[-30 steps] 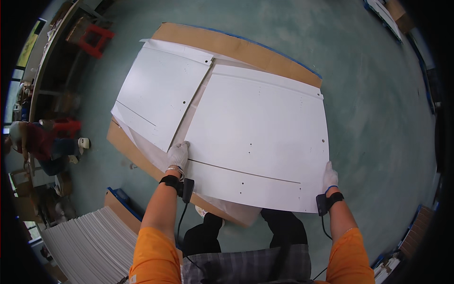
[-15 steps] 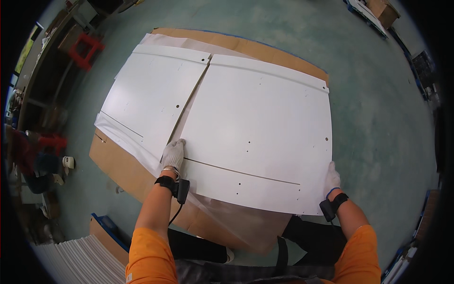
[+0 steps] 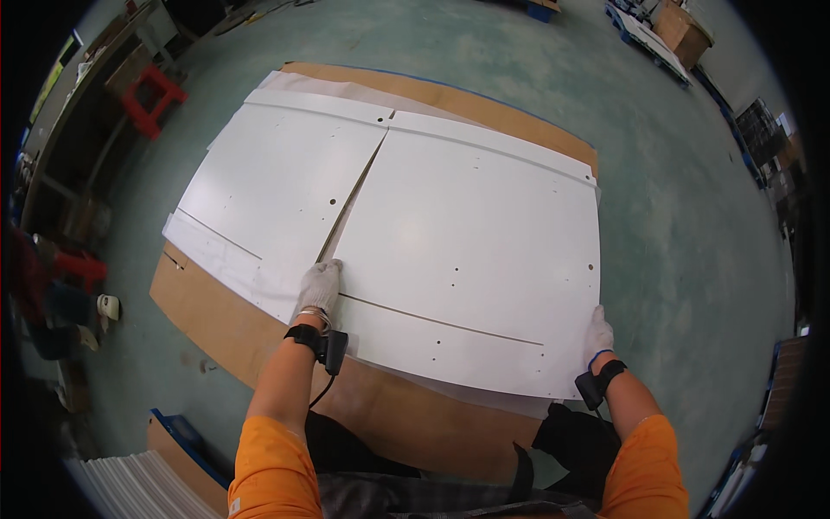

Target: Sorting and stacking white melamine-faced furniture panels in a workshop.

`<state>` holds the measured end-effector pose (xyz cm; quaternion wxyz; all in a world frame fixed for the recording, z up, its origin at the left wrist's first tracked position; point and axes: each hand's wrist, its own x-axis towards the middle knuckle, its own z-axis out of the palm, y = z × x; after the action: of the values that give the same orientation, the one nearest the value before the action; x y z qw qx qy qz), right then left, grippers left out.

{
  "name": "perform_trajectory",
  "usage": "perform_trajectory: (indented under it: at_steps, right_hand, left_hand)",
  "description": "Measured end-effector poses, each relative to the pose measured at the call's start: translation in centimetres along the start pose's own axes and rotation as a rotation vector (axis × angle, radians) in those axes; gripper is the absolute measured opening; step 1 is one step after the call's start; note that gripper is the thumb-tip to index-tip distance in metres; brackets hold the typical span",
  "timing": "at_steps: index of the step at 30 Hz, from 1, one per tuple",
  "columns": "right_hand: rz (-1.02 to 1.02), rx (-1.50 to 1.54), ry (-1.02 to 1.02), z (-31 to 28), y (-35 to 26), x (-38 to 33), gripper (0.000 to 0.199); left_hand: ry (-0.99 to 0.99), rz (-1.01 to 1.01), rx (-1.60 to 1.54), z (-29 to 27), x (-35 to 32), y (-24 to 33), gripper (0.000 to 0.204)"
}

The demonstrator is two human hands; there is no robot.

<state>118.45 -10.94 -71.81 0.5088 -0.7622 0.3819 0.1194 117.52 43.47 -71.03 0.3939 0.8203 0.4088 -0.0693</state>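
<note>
Two large white panels lie side by side on brown cardboard (image 3: 259,337) spread over the green floor. My left hand (image 3: 320,285), in a white glove, rests on the near left corner of the right panel (image 3: 471,251), at the gap between the two panels. My right hand (image 3: 596,336), also gloved, holds that panel's near right edge. The left panel (image 3: 277,186) lies angled away from it, with a thin white sheet showing under both. Small holes and a long groove mark the right panel's face.
A stack of white panels (image 3: 138,484) lies at the lower left on a blue-edged board. A red stool (image 3: 147,95) and benches stand at the far left. Boxes and pallets (image 3: 674,26) sit at the far right, dark racks along the right rim.
The view has moved forward over the panels, so the cardboard's near edge and the stack at lower left show less. Both hands keep their places on the right panel.
</note>
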Motion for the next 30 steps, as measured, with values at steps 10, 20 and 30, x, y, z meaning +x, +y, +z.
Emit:
perform_trajectory:
  at_steps: [10,20,30]
  right_hand:
    - [0.028,-0.194,-0.005,-0.5,-1.6,-0.7,0.075]
    - [0.080,-0.169,-0.083,-0.7,-2.1,1.1,0.079]
    - [0.119,-0.012,-0.106,-2.2,-0.2,3.3,0.072]
  left_hand:
    - [-0.235,0.024,0.074,-2.0,-0.3,-0.1,0.048]
    - [-0.394,-0.001,-0.328,-7.4,-0.2,-3.8,0.042]
    - [-0.540,0.365,-0.125,-5.6,-0.1,-6.8,0.055]
